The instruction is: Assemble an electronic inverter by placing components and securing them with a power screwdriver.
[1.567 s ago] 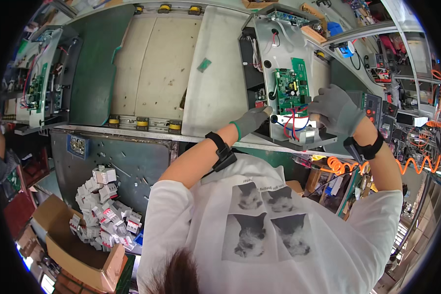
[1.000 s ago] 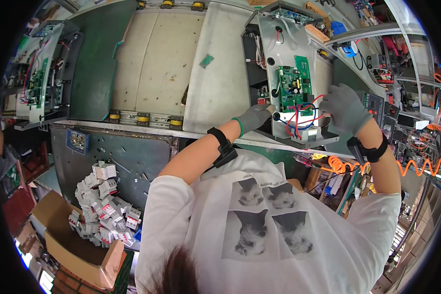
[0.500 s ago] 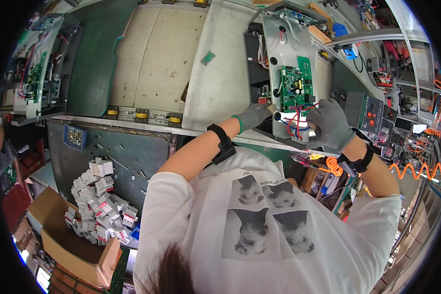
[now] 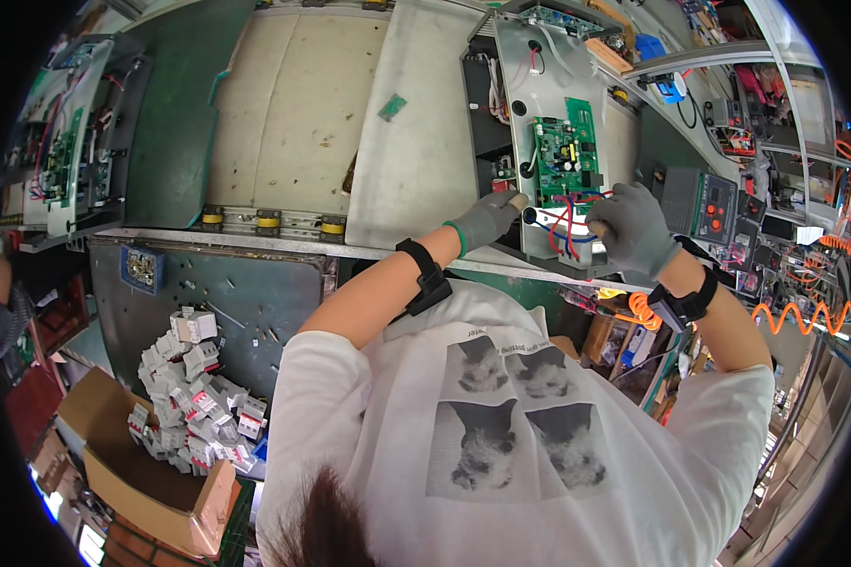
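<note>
Workbench clutter: down-left of the left hand [image 4: 487, 219], a brown cardboard box [image 4: 142, 477] overflows with small white-and-red packages [image 4: 194, 402]. Both gloved hands grip a metal chassis [image 4: 558, 231] below its green circuit board [image 4: 567, 156], right hand [image 4: 633, 227] clenched by red and blue wires [image 4: 565, 219].

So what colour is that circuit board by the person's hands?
Green, seen in the head view: the circuit board sits on a grey metal chassis, just above both gloved hands.

A: Packaging in view?
B: One open brown carton [image 4: 151, 491] at lower left, on the floor, just below a heap of small white-and-red boxes [image 4: 199, 402].
A: Displays?
B: A grey panel unit [image 4: 704, 203] with red indicators, right of the hands. Markings too small to resolve.
</note>
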`<state>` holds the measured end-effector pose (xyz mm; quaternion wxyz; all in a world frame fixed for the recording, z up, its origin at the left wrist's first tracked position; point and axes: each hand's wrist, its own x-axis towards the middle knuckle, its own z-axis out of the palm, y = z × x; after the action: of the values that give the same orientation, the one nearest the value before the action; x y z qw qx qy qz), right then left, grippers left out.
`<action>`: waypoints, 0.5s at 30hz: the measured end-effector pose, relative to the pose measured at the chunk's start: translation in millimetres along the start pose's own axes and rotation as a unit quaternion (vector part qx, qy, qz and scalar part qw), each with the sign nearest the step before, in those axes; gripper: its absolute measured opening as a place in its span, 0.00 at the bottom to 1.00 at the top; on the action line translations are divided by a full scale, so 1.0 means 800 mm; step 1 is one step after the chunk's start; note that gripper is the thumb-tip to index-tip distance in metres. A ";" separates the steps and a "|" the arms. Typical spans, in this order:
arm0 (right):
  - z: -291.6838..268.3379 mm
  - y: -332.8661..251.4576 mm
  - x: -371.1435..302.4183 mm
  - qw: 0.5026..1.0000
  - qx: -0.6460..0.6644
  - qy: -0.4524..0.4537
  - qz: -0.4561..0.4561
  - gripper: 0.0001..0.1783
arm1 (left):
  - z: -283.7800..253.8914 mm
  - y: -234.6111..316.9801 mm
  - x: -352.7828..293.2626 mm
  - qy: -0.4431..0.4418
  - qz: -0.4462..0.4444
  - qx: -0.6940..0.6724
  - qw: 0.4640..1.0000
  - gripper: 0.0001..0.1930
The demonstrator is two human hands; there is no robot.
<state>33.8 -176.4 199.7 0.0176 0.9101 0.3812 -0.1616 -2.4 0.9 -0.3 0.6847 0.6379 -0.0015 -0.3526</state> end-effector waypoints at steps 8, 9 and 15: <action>0.001 -0.002 0.000 0.999 0.017 -0.006 0.035 0.02 | -0.005 0.011 -0.012 -0.022 -0.018 -0.020 0.999 0.25; 0.000 -0.005 0.002 0.999 -0.005 -0.013 0.037 0.02 | -0.006 0.009 -0.011 -0.029 -0.016 -0.016 0.999 0.26; 0.017 -0.024 0.022 0.998 -0.044 0.002 -0.050 0.02 | -0.001 -0.001 -0.001 -0.032 -0.077 -0.059 0.995 0.25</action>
<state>28.3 -152.8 183.3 0.0493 0.8885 0.4331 -0.1435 -3.1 2.3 -0.8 0.6914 0.5829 0.0466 -0.4243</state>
